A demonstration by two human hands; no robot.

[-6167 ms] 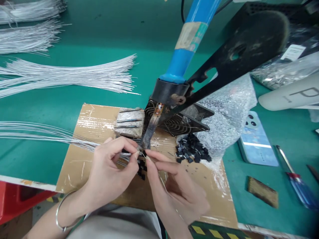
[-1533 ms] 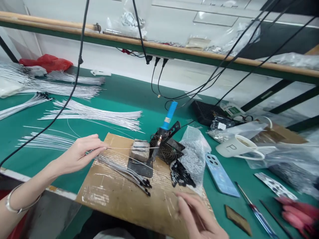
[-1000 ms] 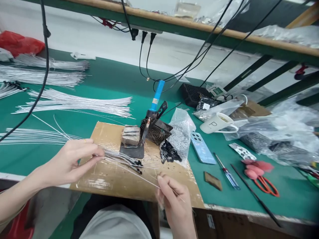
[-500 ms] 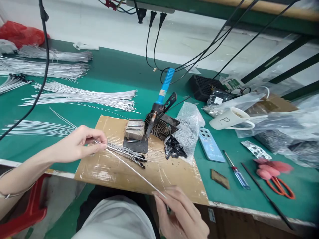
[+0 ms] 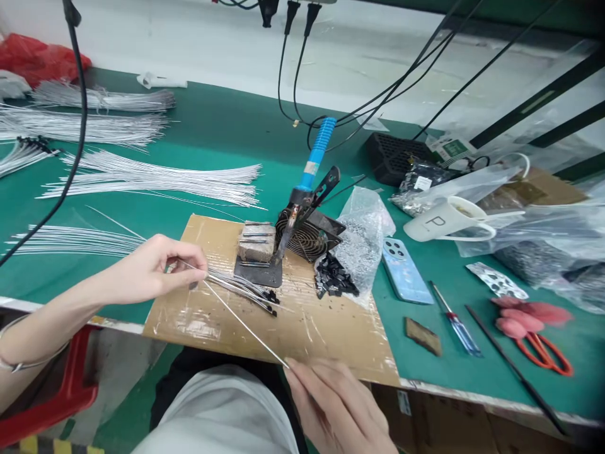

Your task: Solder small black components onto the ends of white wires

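Note:
A thin white wire (image 5: 246,325) slants between my two hands above the cardboard. My left hand (image 5: 163,268) pinches its far end between thumb and fingers, next to a bunch of wires with small black ends (image 5: 250,290) lying on the board. At the near end, my right hand (image 5: 338,400) is closed on the wire by the front edge of the cardboard; its fingertips partly hide that end. Behind the bunch, a blue-handled soldering iron (image 5: 319,148) leans in its stand, beside a small block (image 5: 256,248) with metal pieces on top.
Bundles of white wire (image 5: 155,180) lie across the green table at left. Right of the cardboard (image 5: 198,321) are a pile of black pieces (image 5: 334,275), a clear bag (image 5: 362,236), a phone (image 5: 406,271), a screwdriver (image 5: 456,321), scissors (image 5: 543,353) and a mug (image 5: 447,221).
My right hand has moved slightly left and up along the wire, so the stretch between my hands is shorter. My left hand stays nearly in place. The view has shifted a little.

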